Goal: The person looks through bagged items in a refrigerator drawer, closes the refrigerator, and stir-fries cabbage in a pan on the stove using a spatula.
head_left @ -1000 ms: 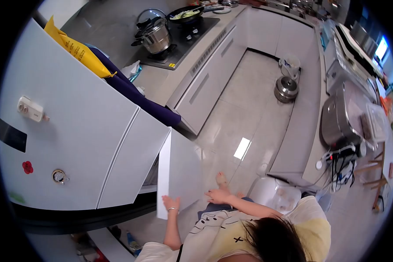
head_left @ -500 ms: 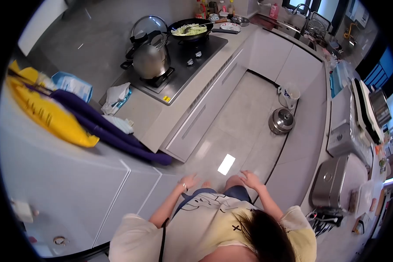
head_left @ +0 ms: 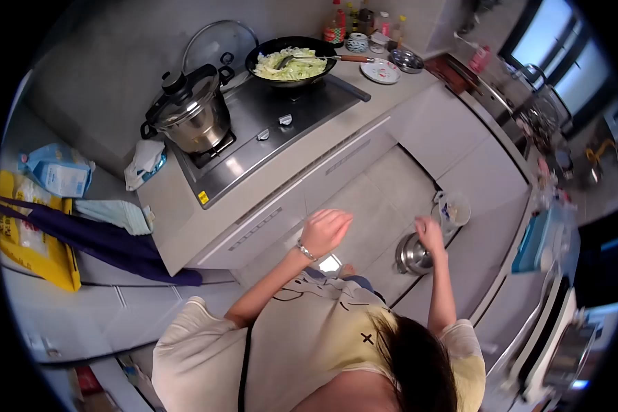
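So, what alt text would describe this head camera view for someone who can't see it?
A person's left hand and right hand hover in midair, no object visible in either, before a gas cooktop bearing a steel pressure cooker and black wok of chopped greens.

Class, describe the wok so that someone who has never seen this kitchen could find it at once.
Along the grey wall, find the stove top set into the pale counter. Toward its right in the picture, past the silver pot, is a black wok. Unlike that pot, it shows pale green food inside, with a brown-handled utensil resting in it.
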Motion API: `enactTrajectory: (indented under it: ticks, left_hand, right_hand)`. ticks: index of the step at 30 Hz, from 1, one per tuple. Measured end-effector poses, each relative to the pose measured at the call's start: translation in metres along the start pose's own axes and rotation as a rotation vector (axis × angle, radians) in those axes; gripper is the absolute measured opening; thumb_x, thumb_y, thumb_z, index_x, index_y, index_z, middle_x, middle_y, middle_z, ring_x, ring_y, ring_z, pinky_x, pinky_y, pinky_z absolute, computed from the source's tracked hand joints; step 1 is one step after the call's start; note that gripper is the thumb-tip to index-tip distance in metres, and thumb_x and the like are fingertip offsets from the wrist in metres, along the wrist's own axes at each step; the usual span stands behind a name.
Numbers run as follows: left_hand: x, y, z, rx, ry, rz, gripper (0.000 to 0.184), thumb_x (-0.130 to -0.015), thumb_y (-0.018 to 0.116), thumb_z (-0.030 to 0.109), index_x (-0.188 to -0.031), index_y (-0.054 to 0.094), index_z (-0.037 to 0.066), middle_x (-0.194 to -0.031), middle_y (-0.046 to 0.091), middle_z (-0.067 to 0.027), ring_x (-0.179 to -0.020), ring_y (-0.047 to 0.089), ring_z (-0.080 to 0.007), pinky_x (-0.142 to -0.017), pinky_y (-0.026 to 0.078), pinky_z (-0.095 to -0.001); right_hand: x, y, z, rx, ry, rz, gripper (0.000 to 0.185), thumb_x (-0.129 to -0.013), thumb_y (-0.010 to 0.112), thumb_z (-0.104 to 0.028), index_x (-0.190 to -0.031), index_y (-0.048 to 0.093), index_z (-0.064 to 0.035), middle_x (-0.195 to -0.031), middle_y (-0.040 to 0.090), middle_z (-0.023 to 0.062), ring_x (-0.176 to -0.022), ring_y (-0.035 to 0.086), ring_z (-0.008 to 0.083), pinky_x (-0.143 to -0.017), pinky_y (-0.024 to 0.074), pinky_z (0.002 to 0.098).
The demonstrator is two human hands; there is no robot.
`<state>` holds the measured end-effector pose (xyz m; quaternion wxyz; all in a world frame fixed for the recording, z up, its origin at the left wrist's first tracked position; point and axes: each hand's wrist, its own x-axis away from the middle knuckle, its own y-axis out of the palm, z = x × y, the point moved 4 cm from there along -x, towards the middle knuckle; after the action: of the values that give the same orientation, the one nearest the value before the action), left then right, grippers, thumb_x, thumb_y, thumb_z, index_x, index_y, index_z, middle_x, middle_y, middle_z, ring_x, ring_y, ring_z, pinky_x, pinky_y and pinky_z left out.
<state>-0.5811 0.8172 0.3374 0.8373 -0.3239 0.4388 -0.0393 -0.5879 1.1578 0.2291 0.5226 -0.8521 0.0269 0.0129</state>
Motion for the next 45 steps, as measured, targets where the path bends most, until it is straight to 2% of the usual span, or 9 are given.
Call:
enactTrajectory:
  ticks: [3,6,9,15,21,22,25,37,45]
  left_hand:
    - [-0.067,-0.009,0.002,0.94,-0.594,0.097,0.018,-0.086,0.058,0.017,-0.097,0.059,0.004,-0.079,0.063,-0.0057,-0.071,0.061,-0.0148,-0.067,0.048,-0.0281]
    - [-0.119,0.008,-0.042,2.386,-0.362,0.069,0.013,-0.087,0.058,0.014,-0.094,0.058,0.004,-0.083,0.064,-0.0085,-0.077,0.063,-0.0147,-0.067,0.05,-0.023]
    - [-0.112,0.069,-0.132,1.461,-1.014,0.328,0.024,-0.087,0.06,0.021,-0.1,0.052,0.003,-0.083,0.06,-0.0054,-0.081,0.06,-0.0154,-0.073,0.049,-0.0297]
    - [-0.17,0.161,-0.195,1.565,-1.541,0.671,0.04,-0.085,0.059,0.042,-0.1,0.051,0.005,-0.089,0.057,-0.0082,-0.09,0.059,-0.0231,-0.086,0.049,-0.0383]
    - [-0.223,0.194,-0.241,1.799,-1.125,0.924,0.044,-0.084,0.058,0.046,-0.101,0.05,0.006,-0.083,0.057,-0.0087,-0.077,0.059,-0.0228,-0.074,0.051,-0.0372]
    - [-0.226,0.199,-0.248,1.807,-1.175,0.971,0.042,-0.085,0.056,0.047,-0.098,0.049,0.008,-0.073,0.054,-0.0064,-0.059,0.053,-0.0188,-0.054,0.046,-0.0312]
    - [-0.234,0.201,-0.25,1.855,-1.086,0.968,0.039,-0.086,0.054,0.048,-0.095,0.048,0.01,-0.064,0.048,-0.0027,-0.045,0.043,-0.0138,-0.04,0.034,-0.0263]
    - [-0.266,0.211,-0.235,1.71,-1.225,1.2,0.033,-0.09,0.049,0.043,-0.094,0.049,0.01,-0.056,0.041,0.0004,-0.036,0.029,-0.0069,-0.032,0.021,-0.0207]
    - [-0.266,0.213,-0.234,1.693,-1.222,1.202,0.032,-0.091,0.048,0.041,-0.094,0.049,0.009,-0.056,0.042,0.0,-0.036,0.03,-0.0074,-0.032,0.021,-0.021]
  right_hand:
    - [-0.141,-0.043,-0.009,-0.015,-0.247,0.154,0.023,-0.084,0.057,-0.02,-0.096,0.062,-0.0018,-0.098,0.062,0.0182,-0.093,0.058,0.0353,-0.08,0.0461,0.0395]
    - [-0.273,-0.058,-0.035,0.011,-0.393,0.247,0.022,-0.084,0.057,-0.019,-0.098,0.061,-0.0022,-0.097,0.062,0.0182,-0.09,0.058,0.0364,-0.077,0.0466,0.04]
    - [-0.364,-0.074,-0.097,-0.068,-0.529,0.423,0.016,-0.08,0.06,-0.014,-0.088,0.058,-0.0009,-0.09,0.06,0.0195,-0.087,0.056,0.0378,-0.073,0.0453,0.042]
    - [-0.491,-0.059,-0.175,0.08,-0.715,0.228,0.032,-0.071,0.07,-0.014,-0.087,0.044,-0.0021,-0.09,0.057,0.0175,-0.089,0.055,0.035,-0.075,0.0438,0.0428]
    - [-0.55,-0.01,-0.198,0.228,-0.977,0.056,0.041,-0.074,0.066,-0.014,-0.106,0.041,-0.0059,-0.087,0.055,0.0172,-0.077,0.058,0.0372,-0.065,0.0481,0.0445]
    - [-0.554,-0.006,-0.202,0.229,-1.045,0.023,0.043,-0.076,0.064,-0.014,-0.112,0.041,-0.0069,-0.088,0.055,0.0175,-0.075,0.059,0.0369,-0.064,0.0492,0.0443]
    - [-0.546,-0.023,-0.228,0.4,-1.079,-0.074,0.045,-0.084,0.056,-0.019,-0.126,0.039,-0.0135,-0.087,0.056,0.0179,-0.069,0.06,0.0369,-0.06,0.0496,0.0444]
    - [-0.578,-0.173,-0.232,0.473,-1.379,-0.128,0.037,-0.085,0.056,-0.018,-0.122,0.053,-0.0159,-0.072,0.058,0.0162,-0.06,0.06,0.0335,-0.056,0.0483,0.0413]
    - [-0.611,-0.119,-0.245,0.498,-1.303,-0.225,0.036,-0.086,0.055,-0.024,-0.122,0.054,-0.0177,-0.076,0.062,0.0184,-0.068,0.06,0.0346,-0.062,0.0479,0.043]
